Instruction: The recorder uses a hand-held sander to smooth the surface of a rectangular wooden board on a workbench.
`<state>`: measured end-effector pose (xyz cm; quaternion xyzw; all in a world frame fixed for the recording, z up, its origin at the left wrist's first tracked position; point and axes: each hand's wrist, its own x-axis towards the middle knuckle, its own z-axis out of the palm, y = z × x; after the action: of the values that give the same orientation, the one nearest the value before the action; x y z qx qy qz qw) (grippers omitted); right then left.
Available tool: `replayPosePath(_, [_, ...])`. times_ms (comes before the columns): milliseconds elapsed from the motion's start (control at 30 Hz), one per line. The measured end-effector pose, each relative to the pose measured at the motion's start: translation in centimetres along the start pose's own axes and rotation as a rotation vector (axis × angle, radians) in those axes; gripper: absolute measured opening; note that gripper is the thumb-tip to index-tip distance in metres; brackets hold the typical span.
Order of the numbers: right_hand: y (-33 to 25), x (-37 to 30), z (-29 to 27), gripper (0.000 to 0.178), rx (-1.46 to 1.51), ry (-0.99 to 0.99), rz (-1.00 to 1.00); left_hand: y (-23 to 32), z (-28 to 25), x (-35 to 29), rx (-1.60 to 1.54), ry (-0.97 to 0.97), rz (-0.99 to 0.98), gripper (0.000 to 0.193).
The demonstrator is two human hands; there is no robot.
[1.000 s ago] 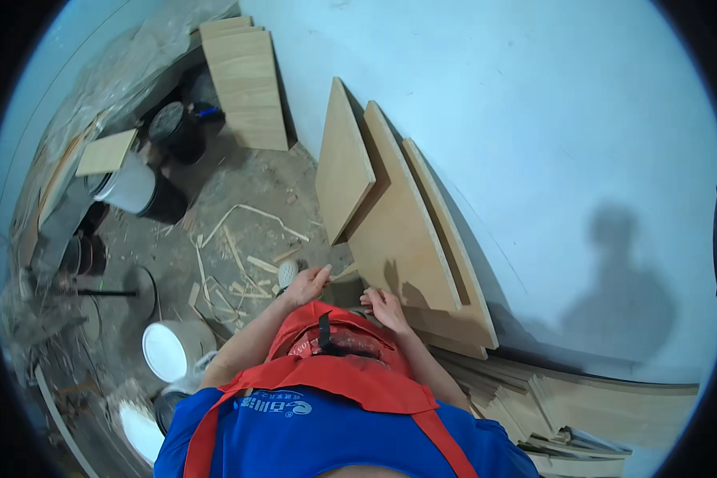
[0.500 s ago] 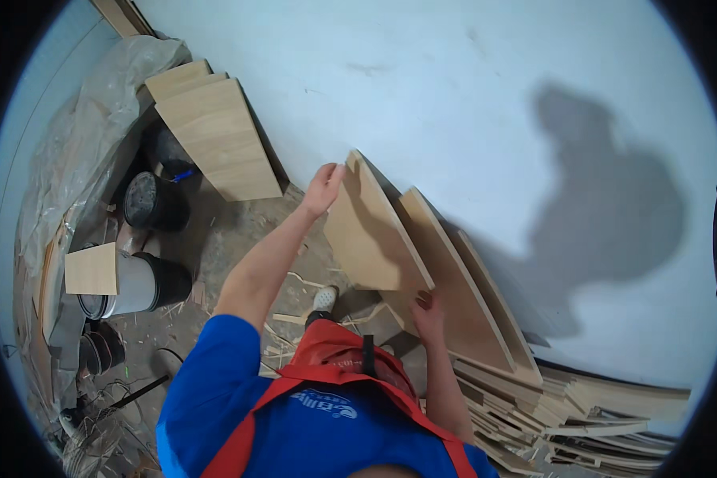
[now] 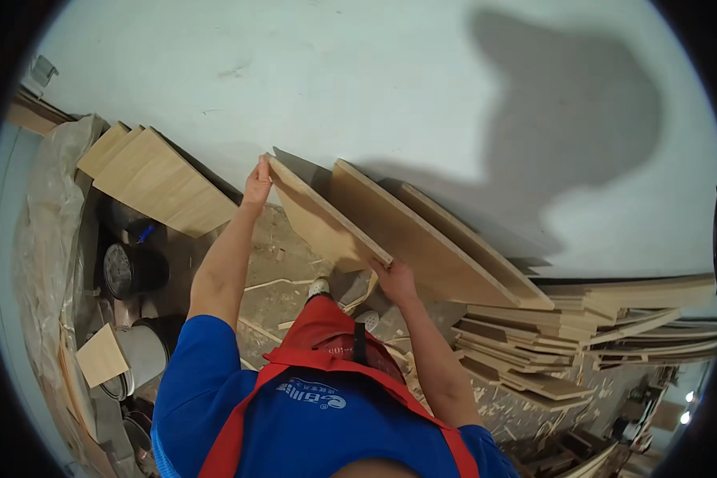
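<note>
A light wood board [image 3: 315, 219] is tilted between my two hands, in front of the white wall. My left hand [image 3: 258, 185] grips its upper left corner, thumb near the edge. At the opposite corner my right hand [image 3: 396, 283] holds the board's near end, its fingers partly hidden behind the panel. Just right of it, a larger wood board [image 3: 422, 239] leans on the wall, with another board [image 3: 486, 259] behind. A gap shows between the held board and these two.
Several pale panels [image 3: 163, 179] lean against the wall at left. Dark buckets [image 3: 135, 271] and a white bucket [image 3: 147, 354] with a small board [image 3: 102, 356] on top stand below them. Stacked wood strips [image 3: 526, 342] lie at right; offcuts litter the floor [image 3: 275, 247]. Plastic sheeting [image 3: 44, 231] hangs far left.
The held board has shifted left and farther from the two leaning boards, with both hands still on it. My view has turned, showing more of the strip pile at right.
</note>
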<state>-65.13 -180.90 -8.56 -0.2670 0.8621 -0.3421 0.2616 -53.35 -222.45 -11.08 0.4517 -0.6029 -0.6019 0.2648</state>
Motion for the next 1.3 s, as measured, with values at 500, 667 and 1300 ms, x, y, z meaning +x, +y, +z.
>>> replayPosePath(500, [10.8,-16.7,-4.9,0.038,0.274,0.196,0.34,-2.7,2.4,-14.2,0.266,-0.944,0.484,0.028])
replayPosePath(667, [12.0,-23.3,-7.0,0.035,0.235,0.348,0.078,-0.1,5.2,-17.7,0.229,-0.957,0.541,0.036])
replayPosePath(1300, [16.6,-61.5,-24.2,0.021,0.475,1.315,0.153,8.6,34.5,-54.4,0.062,-1.202,0.467,0.069])
